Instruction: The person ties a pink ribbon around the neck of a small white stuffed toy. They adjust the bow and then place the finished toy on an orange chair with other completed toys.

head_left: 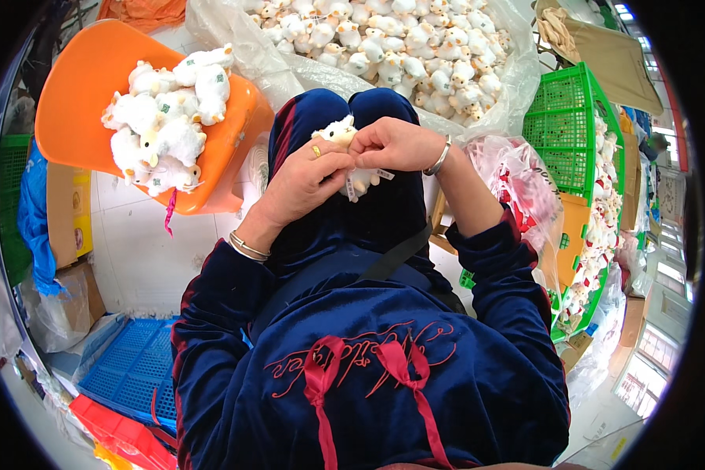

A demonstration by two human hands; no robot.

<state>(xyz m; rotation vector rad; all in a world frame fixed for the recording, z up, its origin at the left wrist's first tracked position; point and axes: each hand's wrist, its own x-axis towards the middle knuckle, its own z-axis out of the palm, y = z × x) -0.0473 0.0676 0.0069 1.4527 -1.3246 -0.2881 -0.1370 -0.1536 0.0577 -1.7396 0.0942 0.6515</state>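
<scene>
Over my lap I hold a small white plush sheep (336,130), its head showing above my fingers. White fabric labels (351,188) hang from its lower part. My left hand (307,178), with a ring and bracelets, is closed around the toy's left side. From the right, my right hand (399,145) pinches at the toy's middle, fingertips meeting the left hand's. The exact spot between the fingertips is hidden. Several similar white plush toys (182,139) lie piled on an orange chair (74,98) at the left, with a pink ribbon (170,213) dangling from it.
Ahead of my knees, a large clear plastic bag (227,35) holds a heap of plush toys (446,66). At the right stand green crates (558,129) with more toys and a bag of pink-and-white items (517,188). A blue crate (129,368) and red bin (117,431) sit lower left.
</scene>
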